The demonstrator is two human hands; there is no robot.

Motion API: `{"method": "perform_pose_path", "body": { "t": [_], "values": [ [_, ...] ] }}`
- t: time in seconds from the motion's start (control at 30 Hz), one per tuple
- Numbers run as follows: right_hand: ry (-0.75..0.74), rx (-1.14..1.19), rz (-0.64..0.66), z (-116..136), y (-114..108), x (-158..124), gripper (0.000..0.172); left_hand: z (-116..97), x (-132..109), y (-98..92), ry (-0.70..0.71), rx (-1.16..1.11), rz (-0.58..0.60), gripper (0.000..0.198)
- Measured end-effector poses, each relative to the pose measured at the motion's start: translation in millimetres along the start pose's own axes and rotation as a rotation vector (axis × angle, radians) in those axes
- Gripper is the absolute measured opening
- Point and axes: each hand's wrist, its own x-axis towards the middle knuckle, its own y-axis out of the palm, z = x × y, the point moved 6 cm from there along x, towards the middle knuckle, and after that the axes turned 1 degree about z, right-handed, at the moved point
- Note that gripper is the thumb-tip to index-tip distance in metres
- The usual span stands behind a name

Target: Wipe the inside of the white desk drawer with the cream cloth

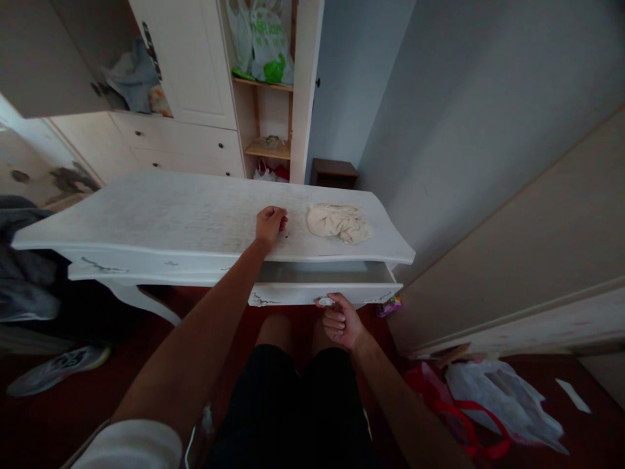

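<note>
My right hand (pixel 342 320) pinches the round knob (pixel 325 301) of a white drawer (pixel 293 293), which is pulled partway out of the white desk (pixel 185 208). Above the desktop, left of a crumpled cream cloth (pixel 338 222), is my left hand (pixel 271 225), its fingers curled. What those fingers hold, if anything, is hidden. A few small dark specks lie on the desktop beside this hand. The visible part of the drawer's inside looks plain and pale.
Behind the desk stands a white wardrobe (pixel 190 58) with shelves holding plastic bags (pixel 267 42). A wall rises close on the right. On the floor lie a white plastic bag (pixel 502 397), a red bag (pixel 430 384) and, at left, a shoe (pixel 61 369).
</note>
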Motion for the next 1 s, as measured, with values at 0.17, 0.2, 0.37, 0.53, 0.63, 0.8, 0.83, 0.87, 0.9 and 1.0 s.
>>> {"method": "perform_pose_path", "body": {
  "t": [0.17,0.2,0.37,0.53,0.63,0.8,0.83,0.87,0.9,1.0],
  "values": [
    [-0.004,-0.028,-0.015,-16,3,-17,0.029,2,1,0.7,-0.004,0.047,0.000,0.012],
    [-0.011,-0.027,-0.025,-20,4,-20,0.029,2,1,0.8,-0.004,0.051,-0.001,0.012],
    [-0.043,-0.010,-0.087,-40,7,-35,0.030,1,0,0.3,-0.003,0.071,-0.015,0.011],
    [-0.071,0.008,-0.166,-63,13,-46,0.031,1,0,0.2,0.000,0.081,-0.023,0.011],
    [-0.096,0.018,-0.192,-76,15,-51,0.032,1,0,0.0,0.001,0.089,-0.029,0.011],
    [-0.123,0.028,-0.282,-91,15,-63,0.034,0,0,0.8,0.015,0.108,-0.026,0.011],
    [-0.130,0.027,-0.304,-92,14,-66,0.034,0,0,0.7,0.016,0.110,-0.029,0.011],
    [-0.134,0.025,-0.320,-93,14,-69,0.035,0,-1,0.7,0.018,0.111,-0.030,0.011],
    [-0.136,0.021,-0.330,-95,14,-71,0.035,-1,-1,0.8,0.020,0.110,-0.029,0.011],
    [-0.138,0.001,-0.364,-100,13,-79,0.037,-1,-2,0.7,0.023,0.105,-0.032,0.010]
  ]
}}
